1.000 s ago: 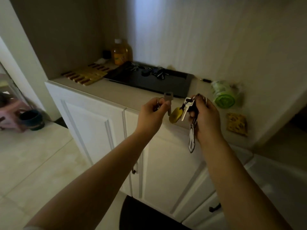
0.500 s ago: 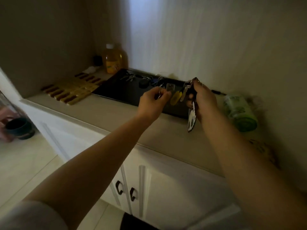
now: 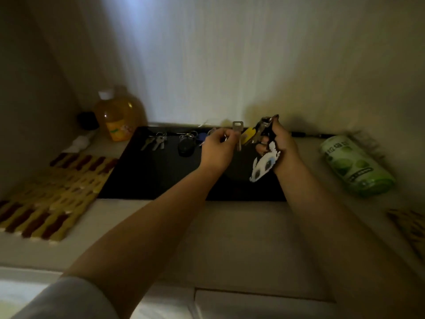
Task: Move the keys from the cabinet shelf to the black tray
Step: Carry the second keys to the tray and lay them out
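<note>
Looking through the head camera, I see both hands held above the black tray (image 3: 147,176), which lies flat on the pale countertop (image 3: 241,245) against the wall. My left hand (image 3: 217,149) is pinched closed on a ring carrying a single silver key (image 3: 238,134); the key hangs upright between thumb and forefinger, over the tray's back half. My right hand (image 3: 279,143) is curled closed around a bunch of keys (image 3: 262,127): metal blades stick up from the fingers, a yellow tag (image 3: 248,135) pokes out toward the left hand, and a white cartoon-face charm (image 3: 264,165) dangles below the palm, just over the tray surface. Whether the charm touches the tray I cannot tell. The two hands sit close together, the silver key and yellow tag almost meeting.

Resting on the tray already, along its back edge, are a small set of silver keys (image 3: 155,141) and a dark round fob with a ring (image 3: 186,147), with a blue tag (image 3: 202,135) just beside it.

Off the tray, an orange-liquid bottle (image 3: 118,116) stands in the back left corner, a woven yellow-and-brown mat (image 3: 53,194) lies at the left, and a green pack (image 3: 356,166) lies on its side at the right.
</note>
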